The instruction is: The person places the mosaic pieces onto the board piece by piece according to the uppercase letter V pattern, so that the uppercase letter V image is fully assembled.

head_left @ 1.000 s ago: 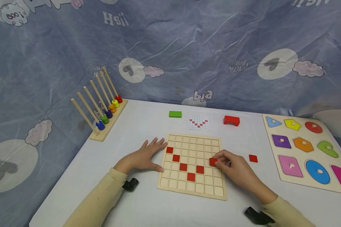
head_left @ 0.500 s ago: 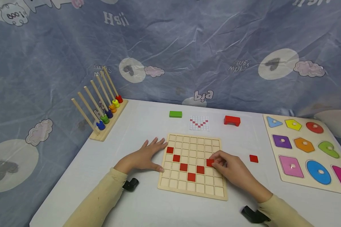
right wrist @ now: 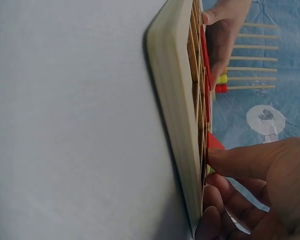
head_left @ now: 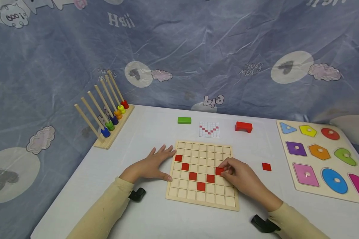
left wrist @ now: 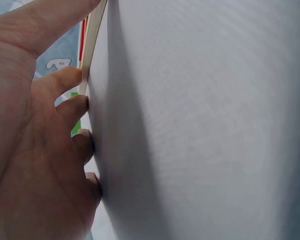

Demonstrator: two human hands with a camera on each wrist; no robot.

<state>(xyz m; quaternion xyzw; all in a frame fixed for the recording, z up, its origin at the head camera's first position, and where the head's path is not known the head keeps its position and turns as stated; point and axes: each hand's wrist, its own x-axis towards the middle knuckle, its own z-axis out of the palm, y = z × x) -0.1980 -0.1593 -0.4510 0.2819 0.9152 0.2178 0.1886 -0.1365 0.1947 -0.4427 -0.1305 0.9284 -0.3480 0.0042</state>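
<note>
A wooden grid board [head_left: 202, 201] lies on the white table, with several red square tiles set in its cells in a slanting line that turns up at the right. My right hand [head_left: 242, 174] pinches one red tile [head_left: 219, 171] between thumb and fingers, low over a cell right of the middle. In the right wrist view the tile [right wrist: 215, 141] shows at the thumb tip, close over the board's edge [right wrist: 172, 110]. My left hand [head_left: 152, 166] lies with spread fingers against the board's left edge, thumb and forefinger touching it; the left wrist view shows these fingers [left wrist: 70, 107] along that edge.
One loose red tile [head_left: 266, 166] lies right of the board. Behind it are a printed pattern card [head_left: 209, 129], a green block [head_left: 184, 120] and a red arch block [head_left: 243, 127]. A peg abacus [head_left: 107, 141] stands at left, a shape puzzle [head_left: 309, 156] at right.
My right hand has moved slightly left with the red tile, from near the board's right side to a cell nearer the middle. The left hand has stayed in place.
</note>
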